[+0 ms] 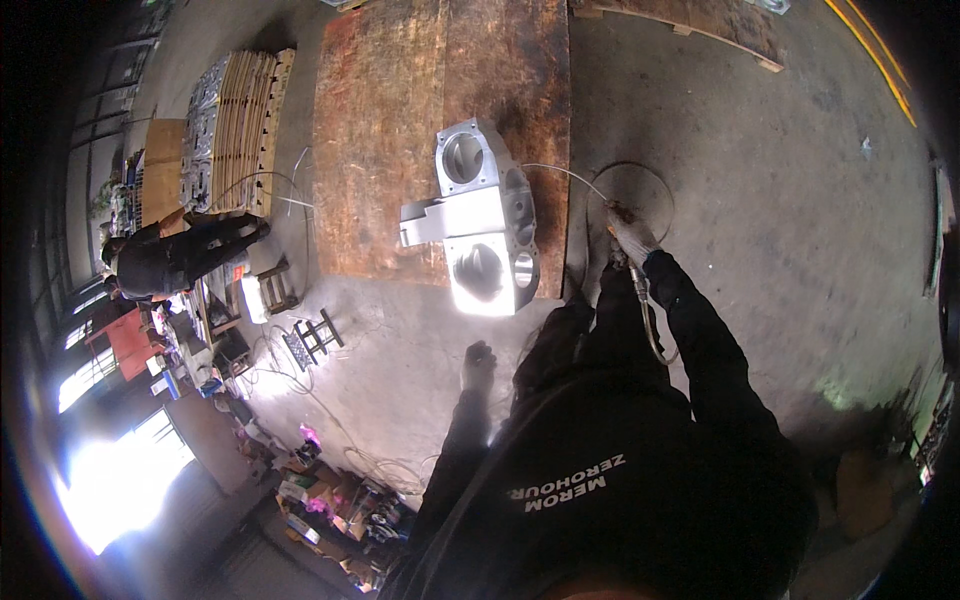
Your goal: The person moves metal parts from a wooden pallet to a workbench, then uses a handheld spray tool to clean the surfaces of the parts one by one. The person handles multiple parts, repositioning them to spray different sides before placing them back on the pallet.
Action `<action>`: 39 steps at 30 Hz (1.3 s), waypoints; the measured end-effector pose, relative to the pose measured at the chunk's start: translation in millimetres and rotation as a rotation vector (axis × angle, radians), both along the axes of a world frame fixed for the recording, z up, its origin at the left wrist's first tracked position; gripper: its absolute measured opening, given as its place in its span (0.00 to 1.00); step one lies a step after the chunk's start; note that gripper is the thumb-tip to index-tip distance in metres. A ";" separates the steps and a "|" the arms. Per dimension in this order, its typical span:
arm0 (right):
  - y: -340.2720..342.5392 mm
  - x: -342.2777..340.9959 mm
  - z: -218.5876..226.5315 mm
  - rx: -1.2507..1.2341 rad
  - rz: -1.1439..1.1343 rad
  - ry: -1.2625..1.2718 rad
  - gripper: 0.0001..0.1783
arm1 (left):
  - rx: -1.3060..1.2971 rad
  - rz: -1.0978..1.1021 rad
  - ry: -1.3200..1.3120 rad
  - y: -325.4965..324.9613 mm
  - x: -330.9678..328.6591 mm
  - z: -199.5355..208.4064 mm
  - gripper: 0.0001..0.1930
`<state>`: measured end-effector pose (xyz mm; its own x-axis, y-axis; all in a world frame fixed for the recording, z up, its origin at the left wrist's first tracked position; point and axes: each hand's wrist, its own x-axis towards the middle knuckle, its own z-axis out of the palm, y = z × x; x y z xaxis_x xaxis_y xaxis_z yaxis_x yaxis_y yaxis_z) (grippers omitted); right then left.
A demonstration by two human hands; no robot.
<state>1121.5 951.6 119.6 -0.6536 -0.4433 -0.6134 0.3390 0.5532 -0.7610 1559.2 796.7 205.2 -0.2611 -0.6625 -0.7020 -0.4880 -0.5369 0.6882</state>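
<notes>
A silvery machined metal casting (487, 215) with large round bores lies on a rust-brown worn board (385, 110). My right hand (632, 236), in a pale glove, is closed around an air blow gun (613, 208). From the gun a long thin bent tube (560, 170) reaches left toward the casting's upper end; whether its tip touches cannot be told. A hose (648, 320) hangs in a loop below that hand. My left hand (479, 366), curled into a loose fist, hangs below the casting, apart from it, with nothing visible in it.
Another person (160, 258) in dark clothes bends at the left beside a stack of brown boards and metal plates (235, 135). A small black stool (313, 341) and loose hoses lie on the concrete floor. Cluttered boxes (335, 510) sit lower left. A wooden pallet (700, 22) is at the top.
</notes>
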 end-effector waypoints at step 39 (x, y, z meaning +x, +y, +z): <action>-14.6 29.4 127.4 -0.049 -0.064 -0.292 0.26 | -0.052 -0.017 -0.087 12.2 58.9 -31.5 0.18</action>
